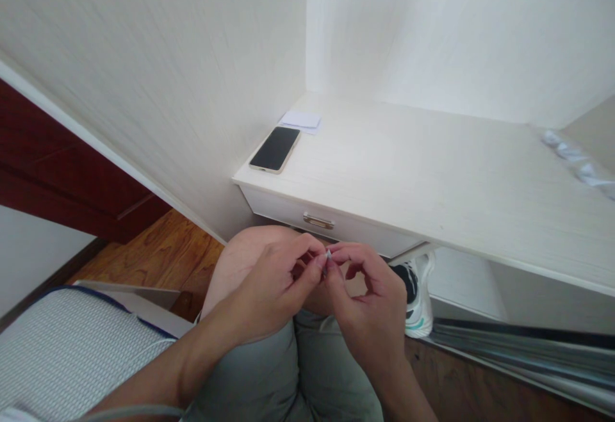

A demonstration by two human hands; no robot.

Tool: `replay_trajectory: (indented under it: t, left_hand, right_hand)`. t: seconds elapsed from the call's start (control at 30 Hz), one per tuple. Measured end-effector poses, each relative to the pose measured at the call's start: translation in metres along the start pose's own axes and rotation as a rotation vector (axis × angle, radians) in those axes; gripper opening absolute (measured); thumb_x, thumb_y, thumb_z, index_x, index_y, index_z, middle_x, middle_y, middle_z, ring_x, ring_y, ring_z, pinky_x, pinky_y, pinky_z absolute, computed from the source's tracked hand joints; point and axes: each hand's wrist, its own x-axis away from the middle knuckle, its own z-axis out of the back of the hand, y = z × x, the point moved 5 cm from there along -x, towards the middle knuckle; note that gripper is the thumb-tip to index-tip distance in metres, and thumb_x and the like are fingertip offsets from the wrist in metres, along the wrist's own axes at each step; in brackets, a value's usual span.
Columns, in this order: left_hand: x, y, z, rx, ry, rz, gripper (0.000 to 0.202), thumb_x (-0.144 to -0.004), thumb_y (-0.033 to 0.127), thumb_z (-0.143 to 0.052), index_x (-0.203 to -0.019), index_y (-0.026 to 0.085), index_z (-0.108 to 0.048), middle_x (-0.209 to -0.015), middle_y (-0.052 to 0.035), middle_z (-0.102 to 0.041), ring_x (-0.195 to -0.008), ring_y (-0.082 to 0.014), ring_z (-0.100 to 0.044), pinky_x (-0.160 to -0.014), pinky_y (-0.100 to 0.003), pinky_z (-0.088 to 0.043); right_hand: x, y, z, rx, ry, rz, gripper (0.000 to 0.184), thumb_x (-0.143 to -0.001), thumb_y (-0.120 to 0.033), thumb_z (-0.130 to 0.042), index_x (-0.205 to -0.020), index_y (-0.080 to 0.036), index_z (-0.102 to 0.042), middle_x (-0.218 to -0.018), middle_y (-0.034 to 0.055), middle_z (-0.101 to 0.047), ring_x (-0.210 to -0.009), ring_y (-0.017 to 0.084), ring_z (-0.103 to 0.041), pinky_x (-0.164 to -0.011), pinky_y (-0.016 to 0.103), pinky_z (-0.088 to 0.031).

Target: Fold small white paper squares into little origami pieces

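Held a small pale piece [328, 254] over the lap, pinched between the fingertips of the left grip [273, 281] and the right grip [372, 294], both closed on it, presumably for want of room for more than thumb and forefinger on so tiny a thing. Could not tell its exact shape behind the fingers. Had a phone [275, 150] lying screen up on the surface [408, 172], near the front left corner, with folded paper [302, 119] just beyond, probably set aside to stay out of the way. Sat close in, with the surface's front edge and the drawer handle [318, 221] just past the fingers, likely near enough to bump on a forward push. Met a tall side panel [192, 57] on the left; had more open room upward and rightward, with a shoe [419, 300] low beside the right grip.
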Motion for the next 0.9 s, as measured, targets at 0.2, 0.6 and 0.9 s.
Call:
replay_trajectory:
  t: [0.2, 0.6, 0.9]
  left_hand:
    - [-0.001, 0.005, 0.002, 0.039, 0.024, 0.007, 0.025, -0.106, 0.033, -0.05, -0.102, 0.019, -0.07, -0.093, -0.0047, -0.076, -0.082, -0.0173, -0.07, -0.068, -0.026, -0.055]
    - [0.0, 0.002, 0.004, 0.499, -0.049, 0.099, 0.021, -0.097, 0.037, -0.069, -0.088, 0.018, -0.063, -0.076, -0.0006, -0.072, -0.068, -0.014, -0.072, -0.064, -0.023, -0.059]
    - [0.0, -0.008, -0.004, 0.762, -0.219, 0.323, 0.027, -0.089, 0.041, -0.078, -0.086, 0.016, -0.067, -0.074, -0.0011, -0.075, -0.066, -0.0141, -0.074, -0.065, -0.025, -0.062]
  right_hand:
    - [0.001, -0.002, 0.0, -0.09, -0.001, -0.007, 0.01, -0.09, -0.017, -0.066, -0.087, -0.026, -0.069, -0.093, 0.0059, -0.074, -0.084, 0.022, -0.067, -0.075, 0.037, -0.052]
    - [0.001, 0.027, -0.014, -0.705, -0.312, -0.478, 0.02, -0.082, -0.032, -0.083, -0.089, -0.023, -0.067, -0.084, -0.0004, -0.066, -0.075, 0.015, -0.061, -0.07, 0.029, -0.05]
    - [0.001, 0.025, -0.015, -0.875, -0.439, -0.503, 0.019, -0.083, -0.026, -0.086, -0.09, -0.022, -0.068, -0.083, -0.0029, -0.065, -0.074, 0.01, -0.057, -0.068, 0.022, -0.045]
